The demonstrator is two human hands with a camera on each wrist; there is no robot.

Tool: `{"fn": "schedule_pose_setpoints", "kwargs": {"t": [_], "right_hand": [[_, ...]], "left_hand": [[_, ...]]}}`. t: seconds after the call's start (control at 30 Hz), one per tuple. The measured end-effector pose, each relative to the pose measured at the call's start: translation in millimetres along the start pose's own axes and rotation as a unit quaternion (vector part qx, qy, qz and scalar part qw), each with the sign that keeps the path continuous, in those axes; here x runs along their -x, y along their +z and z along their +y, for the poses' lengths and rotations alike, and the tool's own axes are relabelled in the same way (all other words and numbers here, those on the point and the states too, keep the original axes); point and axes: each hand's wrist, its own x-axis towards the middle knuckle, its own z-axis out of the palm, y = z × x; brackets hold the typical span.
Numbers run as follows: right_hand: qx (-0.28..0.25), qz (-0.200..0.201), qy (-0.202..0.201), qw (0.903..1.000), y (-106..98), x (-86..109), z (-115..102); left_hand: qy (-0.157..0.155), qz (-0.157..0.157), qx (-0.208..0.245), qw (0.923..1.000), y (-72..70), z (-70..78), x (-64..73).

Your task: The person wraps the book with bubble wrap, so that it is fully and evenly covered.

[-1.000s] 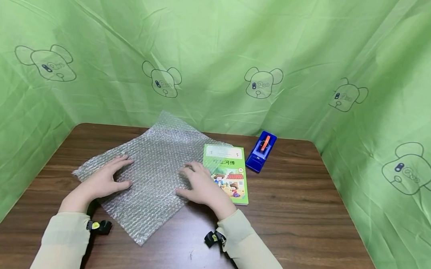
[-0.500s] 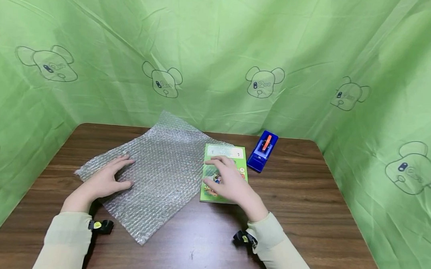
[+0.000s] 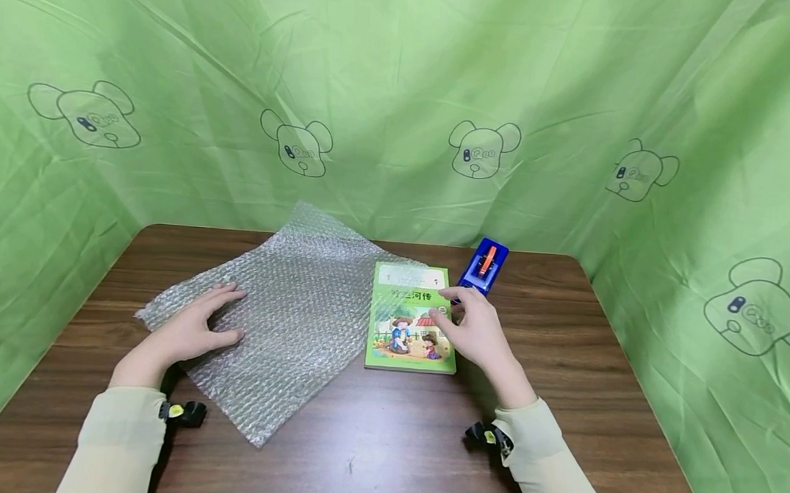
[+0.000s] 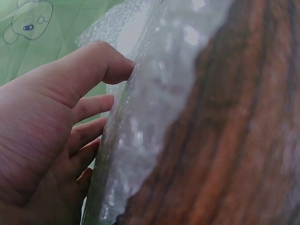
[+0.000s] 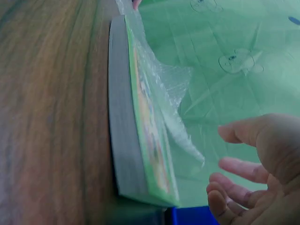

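Note:
A sheet of clear bubble wrap (image 3: 293,301) lies spread on the table, its right corner draped over part of a green picture-covered book (image 3: 412,332). My left hand (image 3: 189,326) rests on the wrap's left part with fingers spread; the left wrist view shows its thumb and fingertips touching the sheet. Over the book's right edge hovers my right hand (image 3: 480,327), fingers loosely bent and holding nothing. In the right wrist view that hand (image 5: 262,168) is apart from the book (image 5: 131,112). Just beyond its fingers is a blue tape dispenser (image 3: 493,262) with an orange wheel, its near end partly hidden.
The brown wooden table (image 3: 562,371) ends at green cloth (image 3: 388,92) at the back and both sides. The cloth carries printed bear heads. A black strap device (image 3: 185,414) sits at the left wrist, and a similar one (image 3: 486,436) at the right.
My right hand has left the bubble wrap and moved right across the book to its right edge, near the tape dispenser. My left hand has stayed in place.

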Motion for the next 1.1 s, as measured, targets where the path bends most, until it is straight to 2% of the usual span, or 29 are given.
{"fn": "schedule_pose_setpoints", "kwargs": {"t": [0.1,0.2,0.3,0.5,0.63,0.83,1.1], "right_hand": [[0.009,-0.006,0.012,0.9999,-2.6,2.9,6.4],[0.032,-0.031,0.014,0.9989,-3.9,4.4,10.7],[0.043,-0.06,0.036,0.9966,-3.9,4.4,12.3],[0.042,-0.095,0.081,0.9913,-1.2,3.9,13.8],[0.039,-0.112,0.091,0.9888,0.0,4.8,17.1],[0.036,-0.113,0.091,0.9888,5.7,4.9,17.3],[0.062,-0.101,0.155,0.9808,21.7,3.0,1.2]], "left_hand": [[0.001,-0.002,-0.001,1.0,-0.4,-0.5,0.2],[0.002,-0.001,-0.003,1.0,-0.3,-1.2,0.6],[0.002,0.0,-0.002,1.0,-0.4,-1.7,1.4],[0.003,0.0,0.001,1.0,-1.9,0.1,1.4],[0.012,0.004,0.0,0.9999,-2.5,2.0,0.1],[0.011,0.003,-0.004,0.9999,-2.7,0.8,-2.0],[0.004,-0.003,-0.003,1.0,-3.0,0.2,-1.4]]}}
